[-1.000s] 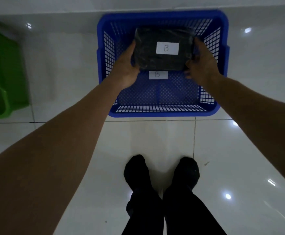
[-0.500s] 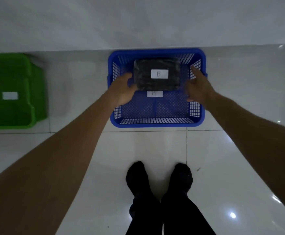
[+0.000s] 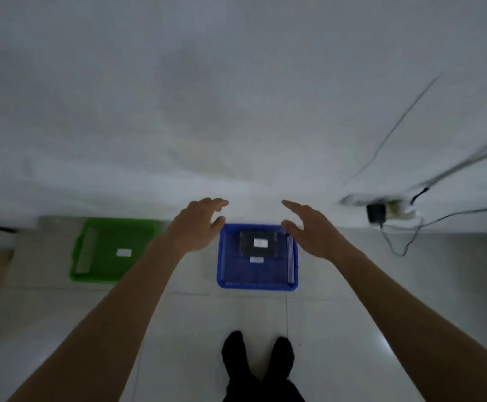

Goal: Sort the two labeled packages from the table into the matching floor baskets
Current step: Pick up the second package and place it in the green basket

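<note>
Single head-worn wide-angle view, facing forward and down, well above tiled floor [image 3: 352, 329], wall [image 3: 236, 97] filling upper half, edges blurred

blue basket [image 3: 293, 256]: perforated plastic | green basket [image 3: 77, 256]: smooth plastic | floor [image 3: 352, 314]: glossy tile

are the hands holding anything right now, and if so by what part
Nothing is held. The left hand and right hand are both open and empty above the blue basket, where the black package lies untouched.
</note>
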The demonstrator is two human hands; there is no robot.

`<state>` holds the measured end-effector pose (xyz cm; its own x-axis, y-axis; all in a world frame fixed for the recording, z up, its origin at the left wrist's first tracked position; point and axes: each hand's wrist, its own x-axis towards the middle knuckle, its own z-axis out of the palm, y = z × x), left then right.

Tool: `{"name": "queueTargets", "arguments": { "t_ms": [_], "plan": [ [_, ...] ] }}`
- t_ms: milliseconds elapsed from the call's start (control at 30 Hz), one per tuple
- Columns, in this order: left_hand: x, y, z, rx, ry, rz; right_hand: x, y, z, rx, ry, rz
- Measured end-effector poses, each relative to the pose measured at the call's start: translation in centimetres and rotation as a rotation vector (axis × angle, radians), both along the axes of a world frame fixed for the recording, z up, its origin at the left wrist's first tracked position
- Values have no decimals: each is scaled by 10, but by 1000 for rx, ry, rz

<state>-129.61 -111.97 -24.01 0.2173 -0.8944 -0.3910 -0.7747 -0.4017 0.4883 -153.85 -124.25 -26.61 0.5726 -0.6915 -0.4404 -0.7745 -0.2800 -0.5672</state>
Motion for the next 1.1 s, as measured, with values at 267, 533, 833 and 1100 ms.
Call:
{"name": "queueTargets", "arguments": {
  "t_ms": [267, 533, 833, 1100],
  "plan": [
    [-1, 91, 228, -240, -94, 185, 22, 55, 215, -149, -125, 200],
    [-21, 212, 300, -406, -197, 398, 51, 131, 285, -181, -232, 428],
    [17, 360, 320, -419, -252, 685, 129, 224, 318, -114, -294, 620],
    [100, 507, 333, -483, -327, 871, 240, 342, 333, -109, -360, 730]
  ]
}}
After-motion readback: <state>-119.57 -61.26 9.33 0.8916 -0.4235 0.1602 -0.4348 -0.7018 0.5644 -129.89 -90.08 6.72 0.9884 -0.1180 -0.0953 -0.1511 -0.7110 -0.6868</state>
